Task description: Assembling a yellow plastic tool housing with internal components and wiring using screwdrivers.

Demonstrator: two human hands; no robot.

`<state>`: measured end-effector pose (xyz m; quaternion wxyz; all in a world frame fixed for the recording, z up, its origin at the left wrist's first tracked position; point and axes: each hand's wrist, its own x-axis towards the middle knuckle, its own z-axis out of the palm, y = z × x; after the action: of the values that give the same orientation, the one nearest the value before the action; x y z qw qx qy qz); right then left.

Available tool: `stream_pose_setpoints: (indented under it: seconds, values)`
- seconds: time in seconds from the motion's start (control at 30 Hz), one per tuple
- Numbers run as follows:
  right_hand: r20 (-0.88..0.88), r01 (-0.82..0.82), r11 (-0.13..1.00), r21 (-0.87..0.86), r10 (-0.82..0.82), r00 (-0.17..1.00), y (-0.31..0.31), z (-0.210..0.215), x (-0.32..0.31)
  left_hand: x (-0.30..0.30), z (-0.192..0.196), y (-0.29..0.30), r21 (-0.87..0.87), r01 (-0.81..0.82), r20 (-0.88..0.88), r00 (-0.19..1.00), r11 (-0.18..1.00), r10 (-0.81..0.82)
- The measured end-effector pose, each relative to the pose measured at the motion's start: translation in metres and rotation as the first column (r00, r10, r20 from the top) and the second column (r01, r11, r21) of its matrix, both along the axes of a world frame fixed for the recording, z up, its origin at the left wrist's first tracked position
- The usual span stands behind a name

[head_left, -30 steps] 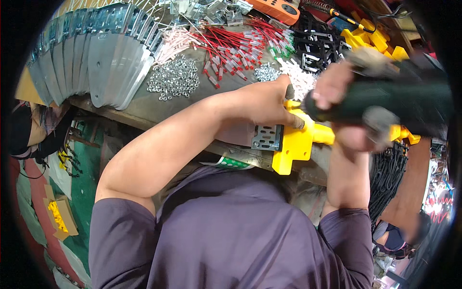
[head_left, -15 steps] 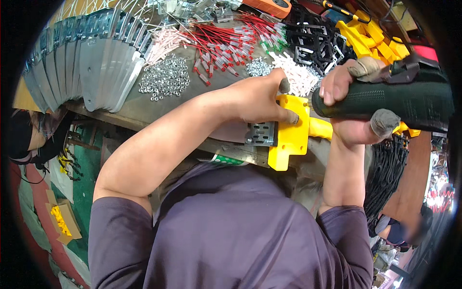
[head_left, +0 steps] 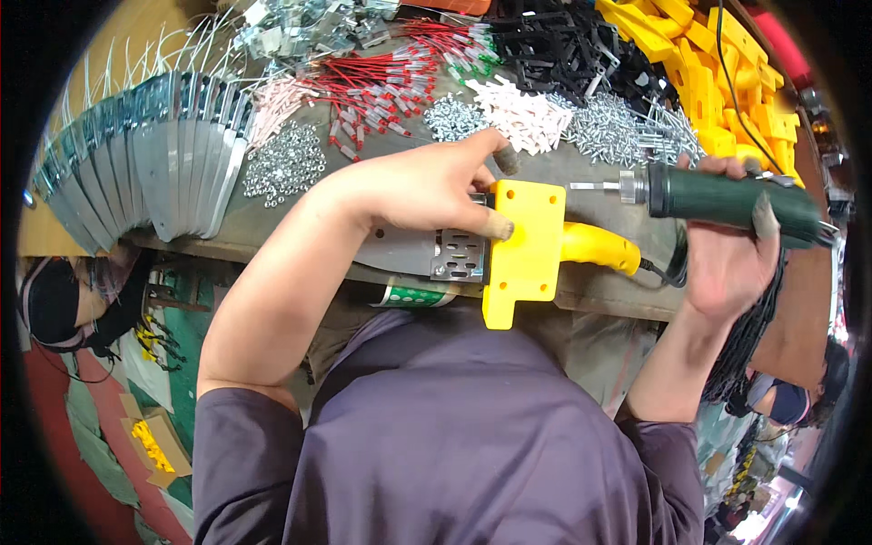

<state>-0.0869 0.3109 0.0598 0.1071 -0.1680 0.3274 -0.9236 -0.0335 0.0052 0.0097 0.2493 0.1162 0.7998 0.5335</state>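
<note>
My left hand (head_left: 431, 193) grips a grey metal tool body with a perforated plate (head_left: 427, 254) where a yellow plastic housing (head_left: 525, 241) with a yellow handle (head_left: 599, 247) joins it, thumb pressed on the yellow part. My right hand (head_left: 727, 259) is closed around a dark green electric screwdriver (head_left: 727, 198). Its bit (head_left: 592, 186) points left toward the top right corner of the yellow housing, a short way off it.
The workbench edge (head_left: 599, 295) runs under the assembly. Behind lie fanned grey metal plates (head_left: 150, 173), piles of nuts (head_left: 286, 163), red wires (head_left: 381, 73), white plastic pieces (head_left: 522, 113), screws (head_left: 618, 132), black parts (head_left: 563, 45) and yellow housings (head_left: 690, 64).
The green screwdriver has drawn back to the right, off the yellow housing, and now lies level with its bit showing. My left hand still holds the assembly.
</note>
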Motion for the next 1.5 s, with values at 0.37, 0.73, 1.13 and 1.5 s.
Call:
stream_pose_setpoints:
  seconds: [0.37,0.73,1.13,1.5]
  values:
    - [0.32,0.076,0.965,-0.249,0.008,0.948,0.013,-0.06,0.003,0.005,-0.005,0.007,0.153,-0.039,0.071,0.997,0.988,0.028]
    - [0.363,0.079,0.96,-0.268,0.025,0.931,0.03,-0.064,-0.003,0.07,-0.021,-0.042,-0.252,-0.726,-0.803,0.526,0.64,0.281]
    - [0.331,0.062,0.962,-0.265,0.031,0.943,0.03,-0.066,-0.002,0.066,-0.024,-0.076,-0.541,-0.661,-0.725,0.68,0.52,0.11]
    - [0.291,0.038,0.969,-0.243,0.036,0.956,0.03,-0.066,-0.001,0.046,-0.024,0.009,0.118,-0.335,-0.587,0.736,0.935,0.338]
